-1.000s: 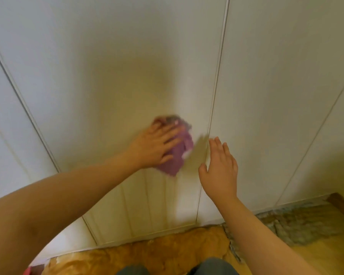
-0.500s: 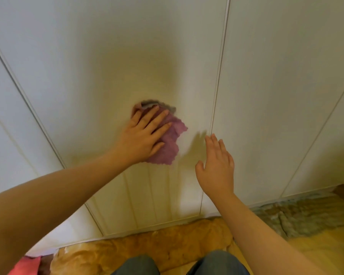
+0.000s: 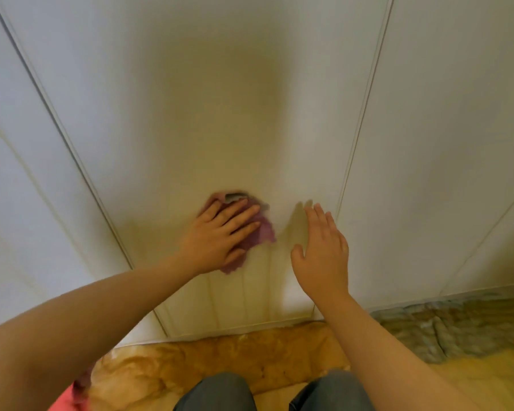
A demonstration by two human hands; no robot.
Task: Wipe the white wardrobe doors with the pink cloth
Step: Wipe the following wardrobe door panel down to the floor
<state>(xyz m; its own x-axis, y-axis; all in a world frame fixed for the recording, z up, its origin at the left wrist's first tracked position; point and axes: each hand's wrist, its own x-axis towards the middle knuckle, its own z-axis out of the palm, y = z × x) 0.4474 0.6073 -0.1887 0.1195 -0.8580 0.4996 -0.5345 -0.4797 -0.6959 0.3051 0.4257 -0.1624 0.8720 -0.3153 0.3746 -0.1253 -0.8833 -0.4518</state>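
Wiping is in progress on the lower part of the middle wardrobe door (image 3: 220, 99). The left hand (image 3: 220, 235) lies flat, fingers straight and slightly spread, pressing the pink cloth (image 3: 263, 232) against the panel; the cloth is bunched under the palm, with its edges showing above and to the right of the fingers. The right hand (image 3: 324, 253) holds nothing, its fingers straight and together, held just beside the cloth near the seam with the right-hand door (image 3: 442, 143). Whether it touches the surface cannot be told. No streaks, damp patches or dirt show on any panel, so the area covered cannot be confirmed. Judged by the cloth's position, the task is part-way: the upper middle door, the right-hand door and the left-hand door (image 3: 27, 173) probably need passes yet.
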